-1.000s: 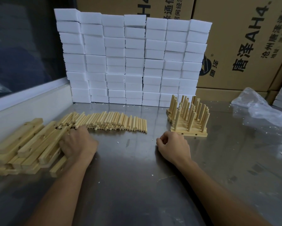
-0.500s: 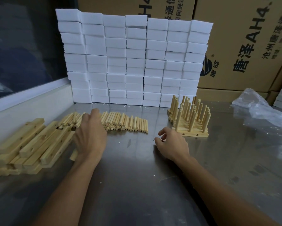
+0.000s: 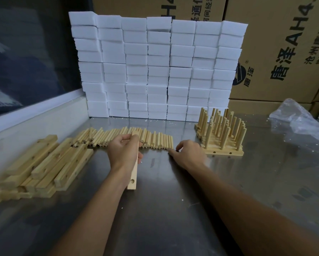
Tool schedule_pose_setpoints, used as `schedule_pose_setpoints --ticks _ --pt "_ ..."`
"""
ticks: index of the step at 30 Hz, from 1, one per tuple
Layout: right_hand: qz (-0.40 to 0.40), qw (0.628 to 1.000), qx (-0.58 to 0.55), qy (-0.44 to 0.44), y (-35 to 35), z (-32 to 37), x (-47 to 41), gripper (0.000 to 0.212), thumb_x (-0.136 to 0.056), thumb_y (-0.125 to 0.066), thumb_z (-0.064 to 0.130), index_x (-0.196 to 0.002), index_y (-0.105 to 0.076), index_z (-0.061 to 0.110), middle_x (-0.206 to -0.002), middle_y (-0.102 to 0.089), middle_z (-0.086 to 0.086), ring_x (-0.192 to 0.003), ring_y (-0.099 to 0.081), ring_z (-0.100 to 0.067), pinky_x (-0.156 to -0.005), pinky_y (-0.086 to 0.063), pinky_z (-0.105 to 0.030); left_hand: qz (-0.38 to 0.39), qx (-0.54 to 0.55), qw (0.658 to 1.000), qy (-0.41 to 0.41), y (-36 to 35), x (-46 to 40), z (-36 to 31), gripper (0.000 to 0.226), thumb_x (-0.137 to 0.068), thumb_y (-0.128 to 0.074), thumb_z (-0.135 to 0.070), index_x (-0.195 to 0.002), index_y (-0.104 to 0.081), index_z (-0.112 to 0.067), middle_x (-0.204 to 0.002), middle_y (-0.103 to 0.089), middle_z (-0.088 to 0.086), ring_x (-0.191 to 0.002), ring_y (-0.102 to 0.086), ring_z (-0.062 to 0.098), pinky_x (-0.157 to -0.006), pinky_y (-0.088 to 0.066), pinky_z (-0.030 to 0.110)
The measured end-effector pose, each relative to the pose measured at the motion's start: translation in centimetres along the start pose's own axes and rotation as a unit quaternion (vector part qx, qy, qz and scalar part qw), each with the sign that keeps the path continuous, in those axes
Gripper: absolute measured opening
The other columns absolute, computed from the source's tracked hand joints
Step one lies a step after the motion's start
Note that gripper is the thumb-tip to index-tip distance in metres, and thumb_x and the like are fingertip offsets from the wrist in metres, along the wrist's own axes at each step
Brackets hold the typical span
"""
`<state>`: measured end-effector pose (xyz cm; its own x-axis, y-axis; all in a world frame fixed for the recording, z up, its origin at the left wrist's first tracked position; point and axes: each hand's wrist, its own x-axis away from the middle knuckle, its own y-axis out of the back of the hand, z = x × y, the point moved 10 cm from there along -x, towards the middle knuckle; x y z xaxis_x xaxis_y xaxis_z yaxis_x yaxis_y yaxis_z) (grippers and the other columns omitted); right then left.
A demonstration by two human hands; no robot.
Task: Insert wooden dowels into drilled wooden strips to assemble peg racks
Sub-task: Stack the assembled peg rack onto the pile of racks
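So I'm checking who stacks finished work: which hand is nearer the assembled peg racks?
Right. The right hand sits just left of the assembled peg racks; the left hand, gripping a drilled strip, is farther left.

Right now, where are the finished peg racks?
In the head view, the finished peg racks sit on the steel table, right of the right hand, before the white foam blocks.

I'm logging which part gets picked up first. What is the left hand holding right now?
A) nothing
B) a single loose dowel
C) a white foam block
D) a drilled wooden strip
D: the left hand grips a drilled wooden strip, a hole showing near its lower end.
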<state>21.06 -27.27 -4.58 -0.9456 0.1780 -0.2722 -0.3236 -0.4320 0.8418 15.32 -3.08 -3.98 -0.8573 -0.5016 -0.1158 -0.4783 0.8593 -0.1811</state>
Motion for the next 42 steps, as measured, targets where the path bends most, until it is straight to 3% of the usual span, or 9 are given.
schedule_pose_setpoints --ticks 9,16,20,25,28,32,35,38,42 --pt "-0.026 0.997 -0.064 -0.038 1.1 -1.0 -0.3 0.023 -0.088 -0.067 0.033 -0.08 -0.072 0.013 -0.076 -0.07 -0.001 -0.07 -0.067 -0.02 -0.07 -0.061 -0.04 0.006 0.006 1.0 0.014 -0.2 -0.2 0.6 0.005 -0.088 -0.065 -0.014 -0.091 -0.065 -0.01 -0.065 -0.07 0.001 -0.037 -0.054 0.012 -0.035 -0.04 0.022" --pt "-0.155 0.941 -0.297 -0.033 7.1 -2.8 0.6 0.009 -0.09 -0.058 0.023 -0.089 -0.062 0.015 -0.08 -0.066 0.002 -0.076 -0.062 -0.014 -0.071 -0.052 -0.034 0.035 0.025 0.997 0.063 -0.8 0.0 1.8 0.011 -0.088 -0.069 -0.016 -0.095 -0.067 -0.008 -0.064 -0.07 0.0 -0.038 -0.054 0.013 -0.037 -0.043 0.022" --pt "-0.097 0.851 -0.513 -0.057 6.9 -2.7 1.1 0.011 -0.094 -0.052 0.013 -0.101 -0.059 0.009 -0.089 -0.074 -0.007 -0.087 -0.072 -0.017 -0.074 -0.052 -0.03 0.052 0.027 0.996 0.073 -1.3 0.2 2.0 0.009 -0.089 -0.069 -0.017 -0.093 -0.066 -0.009 -0.07 -0.071 0.004 -0.04 -0.054 0.014 -0.038 -0.043 0.023" --pt "-0.017 0.82 -0.571 -0.009 7.0 0.0 1.9 0.017 -0.099 -0.045 0.011 -0.087 -0.056 0.009 -0.095 -0.073 -0.012 -0.095 -0.072 -0.019 -0.083 -0.058 -0.036 0.058 0.031 0.995 0.08 -1.3 0.6 2.1 0.008 -0.09 -0.069 -0.016 -0.092 -0.066 -0.009 -0.069 -0.071 0.003 -0.039 -0.054 0.013 -0.037 -0.042 0.021" --pt "0.055 0.791 -0.609 0.004 6.6 1.9 2.4 0.011 -0.099 -0.042 0.009 -0.095 -0.051 0.006 -0.091 -0.076 -0.011 -0.094 -0.073 -0.022 -0.086 -0.058 -0.039 0.068 0.035 0.994 0.082 -1.6 0.9 2.0 0.007 -0.091 -0.068 -0.015 -0.092 -0.066 -0.008 -0.07 -0.07 0.006 -0.039 -0.054 0.013 -0.037 -0.041 0.021" --pt "0.096 0.727 -0.679 -0.032 6.4 3.2 3.3 0.016 -0.102 -0.047 0.016 -0.091 -0.054 0.007 -0.07 -0.062 -0.005 -0.067 -0.066 -0.02 -0.065 -0.06 -0.037 0.078 0.045 0.992 0.093 -1.8 1.1 2.0 0.007 -0.09 -0.068 -0.014 -0.09 -0.068 -0.007 -0.069 -0.069 0.006 -0.041 -0.054 0.015 -0.039 -0.042 0.022" --pt "0.105 0.718 -0.686 -0.051 6.1 3.7 3.8 0.011 -0.105 -0.045 0.026 -0.103 -0.049 0.017 -0.065 -0.052 0.001 -0.047 -0.045 -0.012 -0.04 -0.037 -0.023 0.097 0.06 0.988 0.099 -2.3 1.3 1.9 0.008 -0.09 -0.068 -0.013 -0.089 -0.068 -0.006 -0.072 -0.069 0.009 -0.043 -0.054 0.017 -0.04 -0.041 0.023" --pt "0.119 0.723 -0.679 -0.047 5.8 3.9 3.8 0.015 -0.106 -0.041 0.031 -0.112 -0.049 0.02 -0.055 -0.045 0.006 -0.043 -0.029 -0.008 -0.038 -0.024 -0.02 0.101 0.06 0.988 0.099 -2.4 1.4 1.9 0.008 -0.09 -0.068 -0.013 -0.087 -0.068 -0.006 -0.072 -0.069 0.009 -0.044 -0.054 0.018 -0.04 -0.042 0.024" --pt "0.124 0.702 -0.696 -0.091 5.0 3.4 3.9 0.02 -0.103 -0.045 0.011 -0.121 -0.05 0.019 -0.062 -0.054 -0.002 -0.048 -0.04 -0.011 -0.041 -0.03 -0.021 0.096 0.055 0.989 0.103 -2.0 1.3 2.0 0.008 -0.091 -0.068 -0.015 -0.091 -0.069 -0.006 -0.072 -0.07 0.008 -0.045 -0.055 0.017 -0.043 -0.044 0.024"
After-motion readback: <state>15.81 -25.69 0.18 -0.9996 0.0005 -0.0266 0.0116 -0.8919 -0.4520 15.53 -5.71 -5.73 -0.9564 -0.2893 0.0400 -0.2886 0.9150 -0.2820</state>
